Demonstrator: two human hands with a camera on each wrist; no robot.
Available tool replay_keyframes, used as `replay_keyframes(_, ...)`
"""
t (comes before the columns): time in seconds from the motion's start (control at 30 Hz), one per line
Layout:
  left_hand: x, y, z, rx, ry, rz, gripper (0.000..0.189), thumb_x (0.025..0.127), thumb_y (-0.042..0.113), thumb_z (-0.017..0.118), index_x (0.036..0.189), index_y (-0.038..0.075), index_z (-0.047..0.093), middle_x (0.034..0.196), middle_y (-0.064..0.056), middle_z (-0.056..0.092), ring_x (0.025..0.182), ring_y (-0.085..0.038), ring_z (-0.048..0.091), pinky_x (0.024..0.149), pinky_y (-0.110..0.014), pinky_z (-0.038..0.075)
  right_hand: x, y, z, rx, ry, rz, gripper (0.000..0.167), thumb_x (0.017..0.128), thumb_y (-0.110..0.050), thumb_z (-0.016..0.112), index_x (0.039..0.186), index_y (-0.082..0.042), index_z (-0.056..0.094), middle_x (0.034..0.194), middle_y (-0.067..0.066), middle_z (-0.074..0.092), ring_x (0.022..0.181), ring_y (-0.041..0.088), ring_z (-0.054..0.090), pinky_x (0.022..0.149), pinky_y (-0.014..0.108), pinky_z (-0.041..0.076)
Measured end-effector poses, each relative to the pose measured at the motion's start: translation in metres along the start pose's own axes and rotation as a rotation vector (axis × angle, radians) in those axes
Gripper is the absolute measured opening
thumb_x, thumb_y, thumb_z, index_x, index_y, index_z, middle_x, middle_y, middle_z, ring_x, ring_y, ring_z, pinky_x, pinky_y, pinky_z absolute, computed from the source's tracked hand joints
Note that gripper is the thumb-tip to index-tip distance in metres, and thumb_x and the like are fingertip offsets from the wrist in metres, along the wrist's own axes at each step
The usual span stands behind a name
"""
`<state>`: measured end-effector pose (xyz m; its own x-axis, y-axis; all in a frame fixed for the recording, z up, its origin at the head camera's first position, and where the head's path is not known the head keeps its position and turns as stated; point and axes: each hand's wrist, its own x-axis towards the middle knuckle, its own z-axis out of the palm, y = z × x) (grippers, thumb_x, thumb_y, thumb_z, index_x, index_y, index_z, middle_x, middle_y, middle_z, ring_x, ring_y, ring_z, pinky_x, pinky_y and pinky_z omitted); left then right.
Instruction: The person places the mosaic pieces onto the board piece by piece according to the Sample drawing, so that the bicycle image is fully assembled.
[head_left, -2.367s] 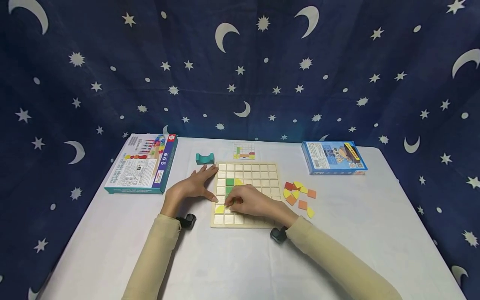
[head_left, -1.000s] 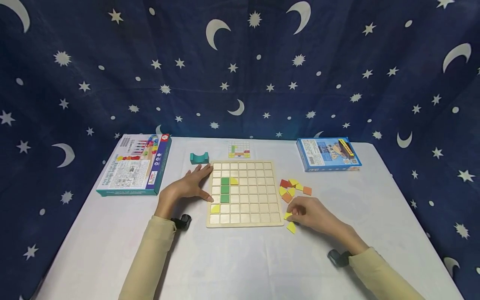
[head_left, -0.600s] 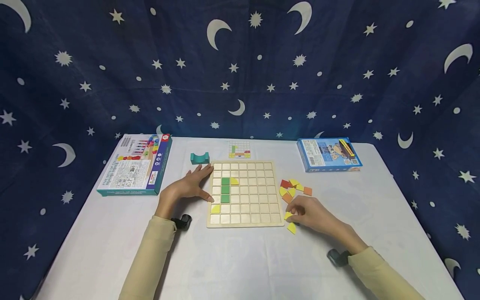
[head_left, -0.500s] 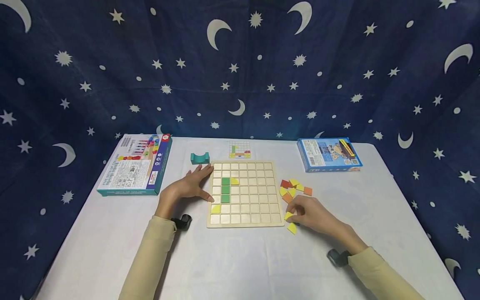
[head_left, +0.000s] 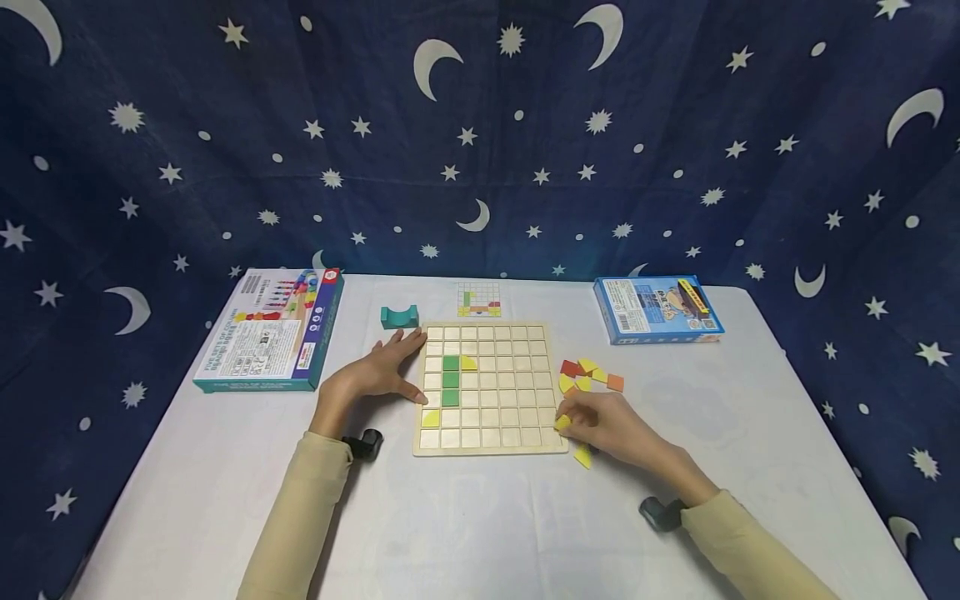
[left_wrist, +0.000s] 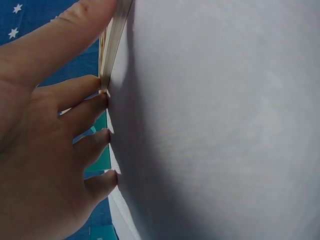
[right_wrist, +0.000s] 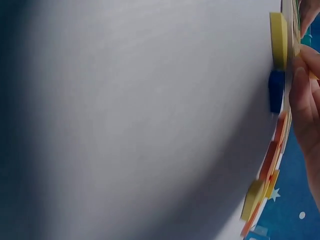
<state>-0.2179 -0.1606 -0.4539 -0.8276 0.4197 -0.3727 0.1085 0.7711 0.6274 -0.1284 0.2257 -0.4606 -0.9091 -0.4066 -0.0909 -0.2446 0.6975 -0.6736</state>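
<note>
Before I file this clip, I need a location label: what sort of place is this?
Probably an indoor play or filming corner: a navy moon-and-star backdrop behind a white-covered table, with a wooden grid board on it.

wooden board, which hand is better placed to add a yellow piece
Probably the right hand: it pinches a yellow piece, while the left hand touches the left edge of the board.

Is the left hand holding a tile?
No, the left hand touches the pale wooden grid board; the right hand pinches a yellow tile.
</note>
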Motion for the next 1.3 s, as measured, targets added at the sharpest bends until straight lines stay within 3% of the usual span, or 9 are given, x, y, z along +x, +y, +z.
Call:
replay_keyframes(0.3,-0.002,0.000,0.000,-0.005,0.008,-0.015,0.116,0.074,0.031,0.093,0.165,0.012,0.023,0.173,-0.014,0.011,0.160,-0.041,-0.004,0.124,-0.069,0.001,0.015,-0.016,0.009,0.012,-0.017,-0.029,0.010,0.088,-0.017,0.082,0.097,-0.018,0.077,0.078,-0.010,0.065,0.073,0.010,0.058,0.065,0.021,0.051)
replay_keyframes(0.6,-0.004,-0.001,-0.002,-0.014,0.008,0.006,0.116,0.075,0.029,0.092,0.165,0.011,0.022,0.173,-0.014,0.011,0.160,-0.039,-0.004,0.126,-0.065,-0.002,0.037,-0.032,0.017,0.151,-0.088,-0.077,0.019,0.090,-0.017,0.080,0.109,-0.019,0.080,0.093,-0.010,0.073,0.083,0.011,0.064,0.076,0.022,0.055)
replay_keyframes(0.8,-0.004,-0.002,-0.002,-0.011,0.006,0.005,0.117,0.075,0.031,0.092,0.165,0.011,0.021,0.173,-0.014,0.010,0.160,-0.040,-0.004,0.125,-0.066,-0.002,0.054,-0.047,0.023,0.151,-0.111,-0.092,0.012,0.087,-0.019,0.083,0.098,-0.024,0.083,0.091,-0.012,0.076,0.080,0.012,0.061,0.070,0.021,0.051)
replay_keyframes(0.87,-0.004,-0.002,-0.002,-0.001,0.006,0.017,0.116,0.075,0.031,0.092,0.165,0.010,0.021,0.173,-0.013,0.011,0.160,-0.040,-0.004,0.126,-0.064,-0.002,0.060,-0.052,0.025,0.144,-0.120,-0.092,0.011,0.087,-0.017,0.082,0.098,-0.022,0.082,0.088,-0.010,0.075,0.075,0.012,0.059,0.065,0.021,0.048)
replay_keyframes(1.1,-0.003,0.000,-0.003,0.028,0.002,0.034,0.115,0.076,0.032,0.092,0.165,0.010,0.022,0.173,-0.012,0.013,0.161,-0.037,-0.002,0.128,-0.059,-0.003,0.078,-0.061,0.035,0.195,-0.178,-0.148,0.031,0.090,-0.002,0.072,0.120,-0.010,0.076,0.089,-0.001,0.074,0.074,0.009,0.065,0.070,0.021,0.054)
replay_keyframes(1.3,-0.003,0.002,-0.002,0.038,-0.002,0.025,0.115,0.077,0.033,0.091,0.165,0.010,0.022,0.174,-0.011,0.012,0.161,-0.036,-0.002,0.128,-0.060,-0.002,0.088,-0.072,0.043,0.200,-0.224,-0.156,0.024,0.095,-0.006,0.069,0.117,-0.009,0.078,0.102,0.000,0.078,0.080,0.009,0.067,0.074,0.020,0.055)
